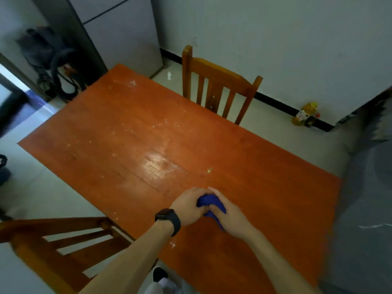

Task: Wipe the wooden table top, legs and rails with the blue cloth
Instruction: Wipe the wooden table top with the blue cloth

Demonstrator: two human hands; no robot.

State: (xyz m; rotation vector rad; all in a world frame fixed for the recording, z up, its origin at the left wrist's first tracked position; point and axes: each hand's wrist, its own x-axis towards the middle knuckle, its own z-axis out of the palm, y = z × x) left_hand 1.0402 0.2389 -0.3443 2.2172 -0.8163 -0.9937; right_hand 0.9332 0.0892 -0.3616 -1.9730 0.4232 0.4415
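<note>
The wooden table top (131,132) is orange-brown, with pale specks and smears across its middle and far end, and a small yellowish crumb (209,170) near its centre. Above the near part of the top, both my hands are closed around a bunched blue cloth (209,201). My left hand (187,205), with a black watch on the wrist, grips the cloth's left side. My right hand (230,213) grips its right side, and a blue tail hangs below it. The table's legs and rails are hidden under the top.
A wooden chair (218,85) stands at the table's far side and another chair (55,240) at the near left. A grey cabinet (118,32) rises at the back left beside dark bags (48,56). A yellow bottle (305,114) lies by the wall. Grey fabric (364,198) borders the right.
</note>
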